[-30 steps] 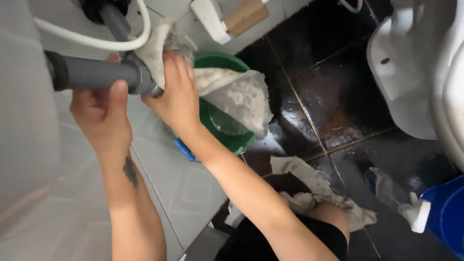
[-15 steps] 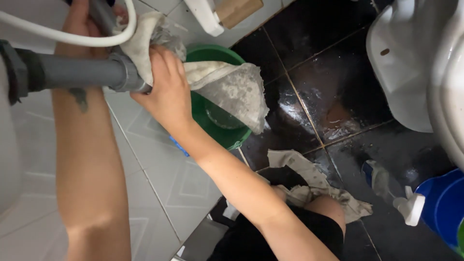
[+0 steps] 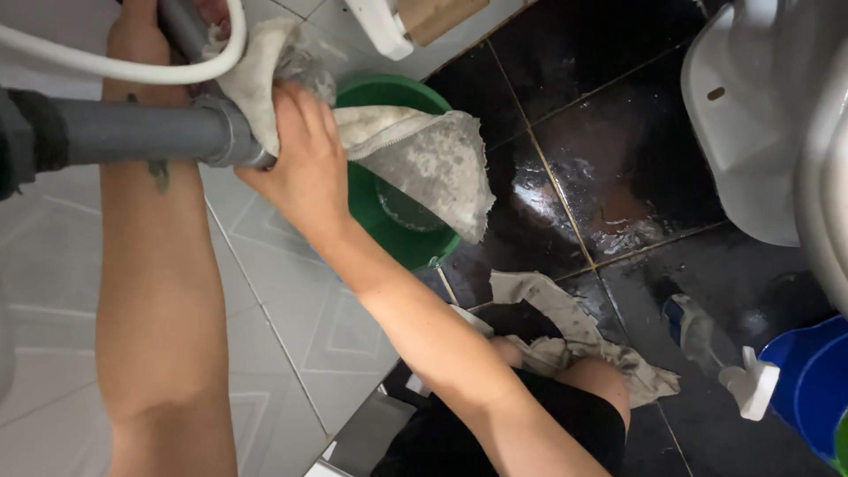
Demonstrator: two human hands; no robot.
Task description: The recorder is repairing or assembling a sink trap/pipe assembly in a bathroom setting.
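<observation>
Your left arm's gone higher, hand hidden; grey pipe [image 3: 141, 132] runs horiz., right hand [image 3: 296, 163] gripping dirty rag [image 3: 424, 159].

We see both of our arms bare from the hands up, with no sleeves, gloves, watch or rings in view. Our left forearm [image 3: 159, 265] carries a small dark tattoo [image 3: 160, 174] just below the wrist. Our right hand [image 3: 305, 172] is bare too. Lower down, we wear black shorts [image 3: 521, 433], one bare knee [image 3: 596, 380] showing past the hem.
</observation>
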